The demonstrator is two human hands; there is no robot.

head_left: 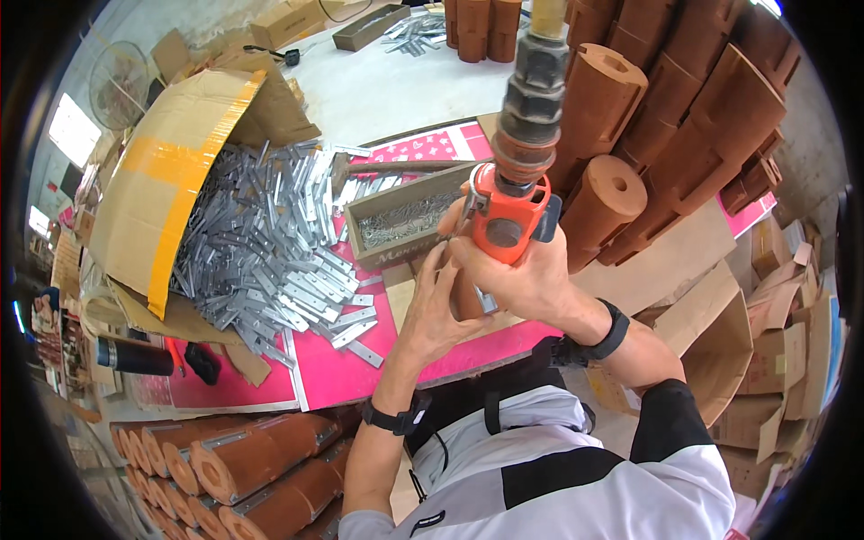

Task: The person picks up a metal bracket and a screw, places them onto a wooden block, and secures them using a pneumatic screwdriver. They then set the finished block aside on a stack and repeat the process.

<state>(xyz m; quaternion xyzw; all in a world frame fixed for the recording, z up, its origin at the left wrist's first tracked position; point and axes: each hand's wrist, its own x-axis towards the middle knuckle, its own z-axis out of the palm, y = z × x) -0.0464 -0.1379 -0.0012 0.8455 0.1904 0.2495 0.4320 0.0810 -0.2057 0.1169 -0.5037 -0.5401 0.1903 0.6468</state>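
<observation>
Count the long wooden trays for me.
2: one wooden tray just beyond the left hand, another tray farther back on the white tabletop. Others may be hidden.

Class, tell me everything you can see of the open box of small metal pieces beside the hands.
The box is long and grey-brown, apparently wooden, with dark lettering on its near wall. It sits slanted on the table, its right end farther back. Inside lies a loose heap of small silvery pieces, probably screws. The orange tool and right hand partly hide its right end, so any contact there is unclear. A hammer-like tool lies along its far side.
</observation>
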